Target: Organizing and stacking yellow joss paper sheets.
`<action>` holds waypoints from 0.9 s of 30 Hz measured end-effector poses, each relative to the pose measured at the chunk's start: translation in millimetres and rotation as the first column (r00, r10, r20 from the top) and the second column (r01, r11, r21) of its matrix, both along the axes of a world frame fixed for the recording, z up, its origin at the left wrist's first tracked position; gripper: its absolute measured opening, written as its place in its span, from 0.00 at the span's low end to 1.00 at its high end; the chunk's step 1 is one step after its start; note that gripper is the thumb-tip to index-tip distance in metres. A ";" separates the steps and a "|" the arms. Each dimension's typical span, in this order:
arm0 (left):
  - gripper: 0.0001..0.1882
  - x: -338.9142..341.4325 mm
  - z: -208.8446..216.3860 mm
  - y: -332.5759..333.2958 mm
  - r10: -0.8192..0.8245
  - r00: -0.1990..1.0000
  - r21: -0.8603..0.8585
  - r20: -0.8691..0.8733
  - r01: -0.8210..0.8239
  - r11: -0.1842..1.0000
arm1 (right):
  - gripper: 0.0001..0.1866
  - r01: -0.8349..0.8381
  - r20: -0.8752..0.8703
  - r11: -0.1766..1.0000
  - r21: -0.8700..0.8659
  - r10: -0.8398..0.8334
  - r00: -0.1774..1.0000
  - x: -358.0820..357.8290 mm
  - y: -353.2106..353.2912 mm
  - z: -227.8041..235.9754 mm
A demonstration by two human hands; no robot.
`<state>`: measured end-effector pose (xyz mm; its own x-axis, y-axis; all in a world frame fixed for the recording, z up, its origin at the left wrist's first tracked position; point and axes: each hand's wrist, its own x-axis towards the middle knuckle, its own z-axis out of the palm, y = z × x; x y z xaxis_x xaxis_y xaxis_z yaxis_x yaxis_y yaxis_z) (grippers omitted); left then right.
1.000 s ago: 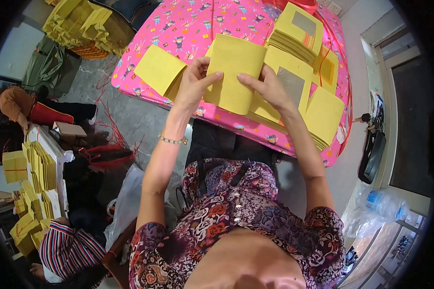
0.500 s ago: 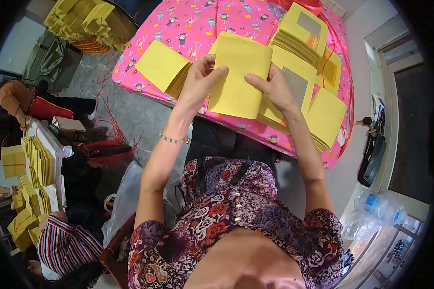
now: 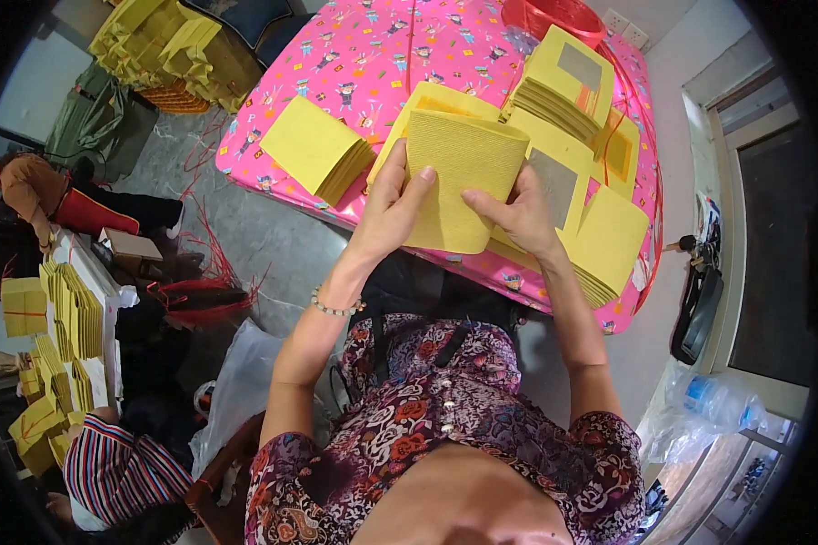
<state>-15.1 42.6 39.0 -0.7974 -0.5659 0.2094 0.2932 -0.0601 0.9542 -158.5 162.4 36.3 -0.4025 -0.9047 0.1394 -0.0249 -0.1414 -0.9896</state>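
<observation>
My left hand (image 3: 389, 216) and my right hand (image 3: 518, 216) hold a folded piece of coarse yellow paper (image 3: 462, 186) upright between them, thumbs on its near face and fingers behind. Its upper edge gapes slightly at the right, so it looks like more than one layer. Behind it on the table lies more yellow paper with an orange patch (image 3: 453, 100). Left of my left hand rests a folded yellow paper bundle (image 3: 311, 143). By my right hand are a yellow sheet with a grey square (image 3: 554, 186) and another folded bundle (image 3: 613, 238).
The pink patterned table cover (image 3: 336, 64) lies under the papers. Further back stand a thick yellow stack (image 3: 562, 82) and a red basin (image 3: 554, 20). Red strings run down the table's right side. At left, other people sit by a white table with yellow bundles (image 3: 73, 309).
Both hands have come slightly nearer to me with the folded paper. It has tilted, so its upper edge shows a gap and the orange-patched paper behind is visible.
</observation>
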 end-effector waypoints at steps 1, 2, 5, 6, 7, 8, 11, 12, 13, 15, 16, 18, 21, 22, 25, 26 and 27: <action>0.19 -0.2 -0.9 0.8 0.010 1.000 -0.019 -0.016 -0.010 1.000 | 0.31 0.000 0.009 1.000 0.005 0.000 1.000 1.0 1.3 1.3; 0.19 -0.4 -1.0 1.7 0.010 1.000 -0.018 -0.016 -0.010 1.000 | 0.30 -0.001 0.017 1.000 0.011 0.001 1.000 1.5 2.0 2.1; 0.18 0.3 0.0 2.9 0.015 0.998 -0.021 -0.062 -0.016 1.000 | 0.30 -0.007 0.010 1.000 0.013 0.007 1.000 1.8 1.8 2.2; 0.18 1.2 1.2 2.4 0.015 0.999 -0.036 -0.044 -0.017 0.999 | 0.30 -0.008 0.010 1.000 0.014 0.008 1.000 2.1 1.7 3.0; 0.17 1.7 2.1 2.1 0.015 1.000 -0.051 -0.025 -0.016 0.999 | 0.29 -0.006 0.015 1.000 0.011 0.006 1.000 2.4 1.8 4.5; 0.17 1.9 2.2 2.1 0.015 1.000 -0.051 -0.024 -0.016 0.999 | 0.29 -0.004 0.021 1.000 0.008 0.004 1.000 2.7 1.8 5.2; 0.16 2.2 2.1 1.3 0.015 1.000 -0.055 -0.026 -0.017 0.998 | 0.29 -0.012 0.036 1.000 -0.005 0.012 0.999 2.9 1.0 2.2; 0.16 2.3 1.9 1.1 0.016 1.000 -0.063 -0.022 -0.017 0.998 | 0.29 -0.011 0.037 1.000 -0.003 0.011 0.999 3.3 1.2 2.1; 0.16 2.1 1.5 0.6 0.016 1.000 -0.072 -0.017 -0.017 0.997 | 0.28 -0.007 0.030 1.000 -0.001 0.007 1.000 3.5 1.3 2.3; 0.16 1.4 -0.8 1.1 0.033 0.999 -0.081 0.000 -0.033 0.996 | 0.28 -0.001 0.026 1.000 0.005 0.001 1.000 3.6 1.0 2.5; 0.16 1.0 -2.2 2.1 0.052 0.998 -0.092 0.017 -0.050 0.994 | 0.28 -0.002 0.000 1.000 0.011 0.002 1.000 3.5 0.6 2.9; 0.16 -3.3 -2.5 1.3 0.052 0.999 -0.046 0.004 -0.052 0.998 | 0.28 -0.003 -0.020 1.000 0.023 0.004 1.000 3.0 -1.6 3.4; 0.17 -10.3 -7.7 -7.2 0.010 0.999 0.059 0.036 -0.012 0.998 | 0.26 0.024 -0.052 1.000 0.009 -0.023 0.998 -0.8 -5.7 4.4; 0.17 -12.3 -9.4 -12.2 -0.030 0.997 0.112 0.075 0.021 0.993 | 0.25 0.021 -0.059 0.999 0.037 -0.019 0.998 -4.3 -8.2 4.1; 0.17 -17.1 -8.9 -21.6 -0.088 0.988 0.208 0.127 0.060 0.976 | 0.24 0.023 -0.009 0.995 0.100 -0.023 1.000 -11.6 -15.5 -1.7; 0.16 -19.0 -6.3 -23.1 -0.123 0.977 0.262 0.174 0.074 0.962 | 0.23 0.030 0.039 0.991 0.129 -0.035 0.999 -14.1 -17.3 -3.7; 0.17 -21.1 -5.3 -22.8 -0.105 0.974 0.275 0.201 0.046 0.960 | 0.23 0.032 0.044 0.990 0.134 -0.038 0.998 -15.7 -19.2 -4.6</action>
<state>-36.1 19.8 33.7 -0.8494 -0.5142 -0.1192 0.0713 -0.3354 0.9394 -174.2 143.3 31.7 -0.4373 -0.8993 -0.0010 0.0187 -0.0079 -0.9998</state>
